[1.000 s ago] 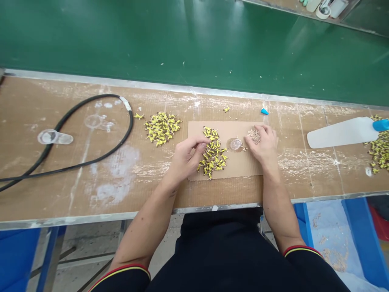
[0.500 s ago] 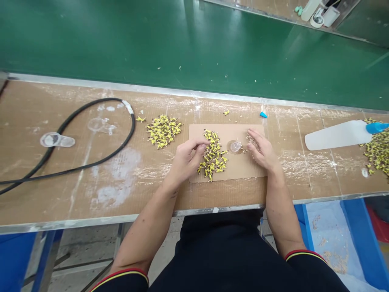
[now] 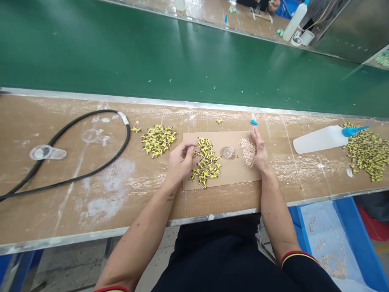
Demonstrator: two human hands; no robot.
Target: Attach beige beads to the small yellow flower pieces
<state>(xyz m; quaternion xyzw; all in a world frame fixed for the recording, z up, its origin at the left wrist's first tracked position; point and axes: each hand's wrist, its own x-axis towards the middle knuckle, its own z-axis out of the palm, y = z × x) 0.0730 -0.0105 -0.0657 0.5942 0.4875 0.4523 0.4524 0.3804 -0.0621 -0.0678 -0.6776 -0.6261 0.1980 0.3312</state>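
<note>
My left hand (image 3: 181,160) is at the left edge of a loose heap of small yellow figures with dark ends (image 3: 207,162). Its fingers are curled, thumb close to the index finger; whatever may be between them is hidden. My right hand (image 3: 260,151) stands on edge with fingers stretched out, along the right side of a pile of tiny beige pieces (image 3: 248,152). Between both heaps sits a small clear round dish (image 3: 228,152). All of these lie on a flat cardboard sheet (image 3: 232,175).
Another yellow heap (image 3: 158,140) lies left of the sheet, a larger one (image 3: 369,152) far right beside a white squeeze bottle (image 3: 320,140). A blue cap (image 3: 254,122) lies behind the sheet. A black cable (image 3: 88,165) loops at left near a clear scoop-like piece (image 3: 48,152). Beyond runs a green surface (image 3: 136,61).
My right hand has moved from over the beige pile to its right side, turning upright and uncovering the pile. My left hand has drawn slightly away from the yellow figures. The view has shifted.
</note>
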